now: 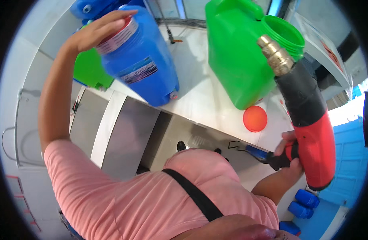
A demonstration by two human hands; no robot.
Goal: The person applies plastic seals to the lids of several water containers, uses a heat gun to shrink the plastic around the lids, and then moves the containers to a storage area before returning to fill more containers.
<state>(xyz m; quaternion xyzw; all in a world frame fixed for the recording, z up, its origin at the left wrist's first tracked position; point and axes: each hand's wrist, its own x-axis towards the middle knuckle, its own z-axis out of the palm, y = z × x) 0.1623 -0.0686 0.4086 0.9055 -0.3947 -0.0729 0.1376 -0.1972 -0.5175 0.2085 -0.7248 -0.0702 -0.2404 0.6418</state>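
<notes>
My left hand (pixel 101 30) rests palm down on the red cap of a blue plastic jerrycan (pixel 148 60), which stands on the counter. A white band bearing print wraps the cap's side. In my right hand (pixel 288 153) is the handle of a red and black heat gun (pixel 312 129); its metal nozzle (pixel 275 55) points up and left in the view, over the green jerrycan (pixel 235 51). That green jerrycan has an uncovered wide mouth (pixel 284 33). An orange-red round cap (pixel 255 118) lies on the counter by its base.
Other blue containers (pixel 94 9) and a green one (pixel 91 70) stand left of the blue jerrycan. A tap with an orange lever (pixel 173 39) is behind it. The white counter edge (pixel 202 123) crosses before me. Several blue containers (pixel 306 198) are on the floor at right.
</notes>
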